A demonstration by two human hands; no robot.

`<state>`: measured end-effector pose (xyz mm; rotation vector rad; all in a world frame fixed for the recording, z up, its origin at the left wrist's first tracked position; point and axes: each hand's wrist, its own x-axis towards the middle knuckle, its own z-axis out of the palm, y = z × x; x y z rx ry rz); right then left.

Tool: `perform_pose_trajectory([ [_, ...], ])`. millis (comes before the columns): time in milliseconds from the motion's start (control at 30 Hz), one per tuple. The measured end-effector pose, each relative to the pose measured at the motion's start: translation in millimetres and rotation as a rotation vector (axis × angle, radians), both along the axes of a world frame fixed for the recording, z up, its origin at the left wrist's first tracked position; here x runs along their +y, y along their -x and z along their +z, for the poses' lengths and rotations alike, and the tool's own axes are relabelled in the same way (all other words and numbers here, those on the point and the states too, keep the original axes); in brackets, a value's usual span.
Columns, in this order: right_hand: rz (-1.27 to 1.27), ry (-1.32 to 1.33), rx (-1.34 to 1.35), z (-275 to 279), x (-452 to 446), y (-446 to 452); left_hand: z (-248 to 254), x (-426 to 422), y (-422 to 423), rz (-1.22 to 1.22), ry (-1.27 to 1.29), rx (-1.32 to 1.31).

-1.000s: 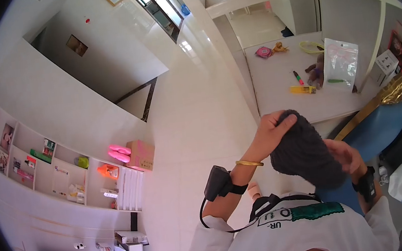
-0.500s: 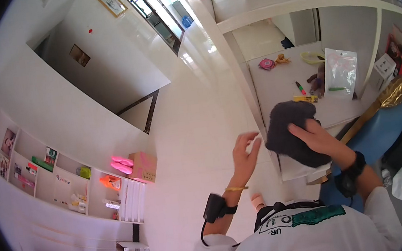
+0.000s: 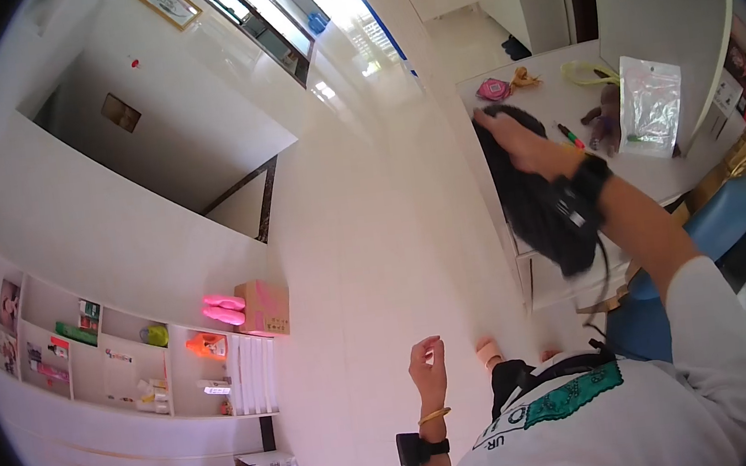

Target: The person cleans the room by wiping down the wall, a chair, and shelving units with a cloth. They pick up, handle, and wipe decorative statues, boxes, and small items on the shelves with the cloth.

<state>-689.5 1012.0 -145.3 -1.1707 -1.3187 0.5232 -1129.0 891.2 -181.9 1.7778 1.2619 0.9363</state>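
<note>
Left of the white desk (image 3: 565, 101), the left hand (image 3: 427, 369) loosely open with bent fingers, along the desk's left edge, the dark cloth (image 3: 535, 205), the right hand (image 3: 519, 143) gripping its upper part, on the desk, a silvery packet (image 3: 650, 106).

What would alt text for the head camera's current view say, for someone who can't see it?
A person's right hand holds a dark cloth by the edge of a white desk, with a clear pouch on it. The left hand, seemingly empty, is loosely curled over the pale floor.
</note>
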Motion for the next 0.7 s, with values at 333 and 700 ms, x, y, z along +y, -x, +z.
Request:
perform_pose_trajectory([
  [333, -0.530, 0.483, -0.162, 82, 31, 12, -1, -9, 12, -0.010, 0.057, 0.032],
  [700, -0.099, 0.330, -0.434, 100, -158, 112, -20, 24, -45, -0.285, -0.014, 0.027],
])
